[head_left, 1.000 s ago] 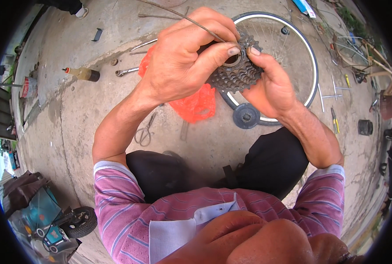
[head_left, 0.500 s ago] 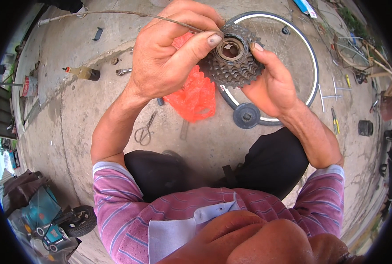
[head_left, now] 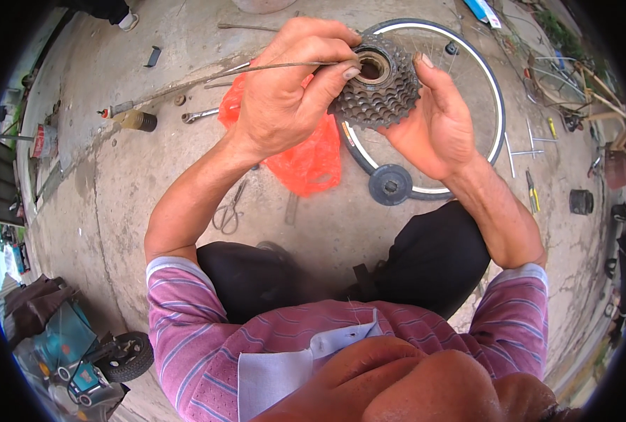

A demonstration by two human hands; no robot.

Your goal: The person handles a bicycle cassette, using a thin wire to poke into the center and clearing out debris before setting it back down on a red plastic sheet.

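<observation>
My left hand (head_left: pixel 274 105) pinches a long thin metal rod (head_left: pixel 207 76) between thumb and fingers. The rod runs out leftward past my wrist, and its near end reaches the rim of the central hole of a bicycle freewheel (head_left: pixel 376 102). Dark, greasy and stacked with toothed rings, the freewheel is held up in front of me, its hole facing me at a tilt. My right hand (head_left: pixel 436 133) holds it from the right, with the thumb up beside the teeth and the fingers mostly hidden behind it. The rod's tip is hard to make out.
Below the freewheel, a spoked wheel (head_left: pixel 499 105) lies on concrete beside a red plastic bag (head_left: pixel 306 169) and a black disc (head_left: pixel 390 185). Scissors (head_left: pixel 227 214), a wrench (head_left: pixel 202 114) and a bottle (head_left: pixel 141 121) lie left; pliers (head_left: pixel 533 193) lie right. A teal vehicle (head_left: pixel 81 344) stands lower left.
The rod's far end has swung down toward me and now points lower left. My left hand has shifted slightly right, and the freewheel has tilted, its hole turned more upward.
</observation>
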